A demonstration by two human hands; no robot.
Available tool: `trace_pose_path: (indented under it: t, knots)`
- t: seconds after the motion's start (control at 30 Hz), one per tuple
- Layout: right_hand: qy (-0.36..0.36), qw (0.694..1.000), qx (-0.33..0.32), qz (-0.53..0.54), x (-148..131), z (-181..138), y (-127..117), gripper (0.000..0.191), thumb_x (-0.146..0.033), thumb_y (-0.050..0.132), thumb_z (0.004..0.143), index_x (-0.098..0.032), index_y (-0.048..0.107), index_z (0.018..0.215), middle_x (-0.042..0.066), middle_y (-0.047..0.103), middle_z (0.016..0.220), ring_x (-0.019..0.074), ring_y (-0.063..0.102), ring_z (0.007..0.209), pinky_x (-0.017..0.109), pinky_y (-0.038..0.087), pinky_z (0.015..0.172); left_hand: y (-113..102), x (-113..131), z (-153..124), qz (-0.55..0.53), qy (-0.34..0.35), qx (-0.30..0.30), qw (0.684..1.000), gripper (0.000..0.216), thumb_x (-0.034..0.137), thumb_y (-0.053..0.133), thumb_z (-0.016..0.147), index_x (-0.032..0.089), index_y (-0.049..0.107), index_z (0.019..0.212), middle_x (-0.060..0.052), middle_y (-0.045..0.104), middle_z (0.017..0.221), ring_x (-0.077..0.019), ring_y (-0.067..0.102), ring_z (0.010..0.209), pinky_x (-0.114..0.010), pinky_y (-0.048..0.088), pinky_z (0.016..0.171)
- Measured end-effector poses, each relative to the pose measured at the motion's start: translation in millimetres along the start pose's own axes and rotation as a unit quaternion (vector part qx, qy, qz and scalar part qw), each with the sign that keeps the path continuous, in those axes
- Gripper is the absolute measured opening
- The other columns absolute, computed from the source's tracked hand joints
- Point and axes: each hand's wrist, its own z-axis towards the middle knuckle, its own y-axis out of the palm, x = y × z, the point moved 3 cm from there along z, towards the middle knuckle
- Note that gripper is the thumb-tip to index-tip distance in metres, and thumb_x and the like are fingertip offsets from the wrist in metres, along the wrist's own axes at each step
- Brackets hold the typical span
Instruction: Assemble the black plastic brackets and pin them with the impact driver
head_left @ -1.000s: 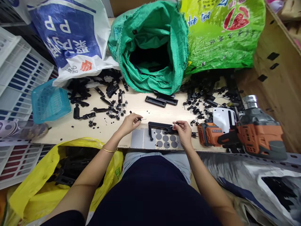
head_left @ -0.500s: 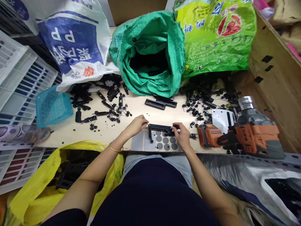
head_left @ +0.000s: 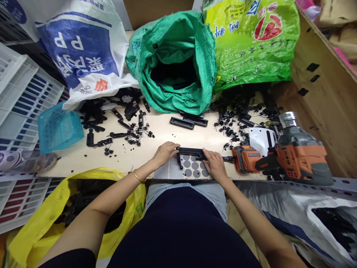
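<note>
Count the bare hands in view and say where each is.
2: the left hand at the left end of the long black bar, the right hand on that bar farther right. No others show.

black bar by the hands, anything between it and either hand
Nothing visible: the left hand touches the black bar at its left end, and the right hand touches it near its right end. The orange power tool sits farther right.

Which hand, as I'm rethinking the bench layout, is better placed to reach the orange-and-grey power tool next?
Probably the right hand: it is nearer the power tool, while the left hand is farther off, at the long black bar's left end.
</note>
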Motion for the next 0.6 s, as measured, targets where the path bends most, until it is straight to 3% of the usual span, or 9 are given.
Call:
trace_pose_path:
  t: [0.2,0.3,0.37,0.47,0.6]
  knots:
    - [0.022,0.999,-0.035,0.017,5.0,-3.4,-6.2,0.059,-0.022,0.046,0.089,-0.021,0.029,0.146,0.011,0.056,0.125,0.0239,0.050,0.109,0.040,0.039,0.093,7.9,-0.5,1.4,-0.067,-0.065,0.016,0.996,0.031,0.012,0.062,0.082,0.018,0.061,0.112,-0.004,0.063,0.097,-0.0127,0.061,0.078,-0.026,0.051,0.074]
    - [0.036,0.999,0.013,0.035,-5.1,7.5,-18.5,0.059,-0.025,0.048,0.088,-0.020,0.033,0.144,0.013,0.054,0.124,0.0255,0.048,0.111,0.042,0.038,0.096,5.4,0.2,-7.1,-0.114,-0.138,0.009,0.984,0.061,0.015,0.065,0.079,0.018,0.042,0.136,-0.004,0.062,0.102,-0.0107,0.060,0.073,-0.025,0.050,0.075]
    - [0.011,0.998,0.035,0.043,-21.7,23.2,-21.4,0.058,-0.025,0.047,0.088,-0.019,0.033,0.144,0.014,0.052,0.126,0.0258,0.046,0.114,0.042,0.037,0.098,9.0,5.4,-17.3,-0.125,-0.208,-0.024,0.970,0.079,0.023,0.064,0.080,0.015,0.022,0.146,-0.003,0.064,0.091,-0.0130,0.061,0.071,-0.026,0.050,0.072]
    - [-0.080,0.996,-0.026,0.027,-51.5,51.7,-9.4,0.059,-0.020,0.045,0.088,-0.022,0.031,0.145,0.014,0.047,0.133,0.0263,0.043,0.119,0.042,0.035,0.100,24.4,20.4,-30.1,-0.137,-0.282,-0.098,0.944,0.090,0.038,0.059,0.082,0.008,0.006,0.148,-0.003,0.065,0.077,-0.0198,0.064,0.071,-0.030,0.049,0.068]
    - [-0.129,0.983,-0.125,-0.032,-62.1,72.9,15.0,0.066,-0.008,0.041,0.085,-0.024,0.027,0.148,0.014,0.052,0.128,0.0250,0.048,0.108,0.040,0.037,0.094,42.8,32.8,-31.5,-0.132,-0.326,-0.122,0.928,0.078,0.035,0.048,0.087,0.008,0.008,0.148,-0.009,0.068,0.081,-0.0238,0.066,0.073,-0.032,0.049,0.069]
